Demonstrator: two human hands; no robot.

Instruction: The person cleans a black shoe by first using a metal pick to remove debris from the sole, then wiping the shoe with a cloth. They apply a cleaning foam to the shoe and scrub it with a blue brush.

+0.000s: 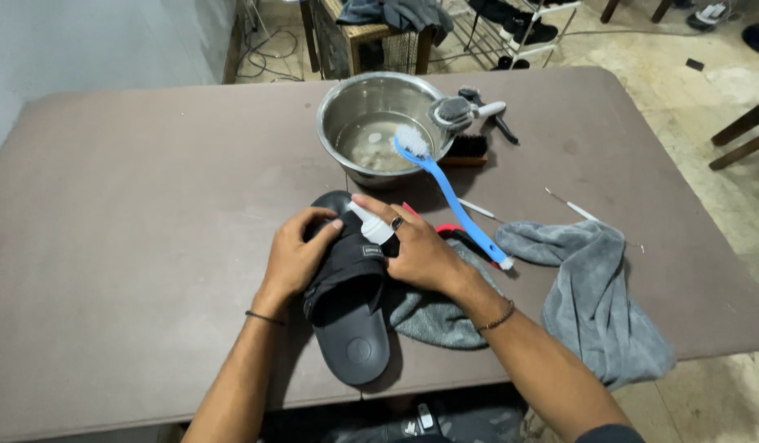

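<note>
Grey-brown and matte, the surface [109, 246] fills most of the view, with pale floor tiles beyond its far and right edges. Near the front edge, at about six o'clock, lies a black rubber slide sandal [346, 303], heel toward the person, its smooth moulded sole catching a dull sheen. The left hand [296, 256] curls over the strap, its grip closed on it, apparently to steady the sandal. The right hand [420, 250], at three o'clock from the strap, pinches something small and white [371, 223] against it; what it is, I cannot tell. Under that wrist a soft grey cloth [433, 316] is bunched, probably to catch drips. At twelve o'clock a shiny steel bowl [346, 107] holds cloudy water, a blue long-handled brush [453, 197] leaning on its rim. A second grey towel [592, 303] lies crumpled at four o'clock.
</note>
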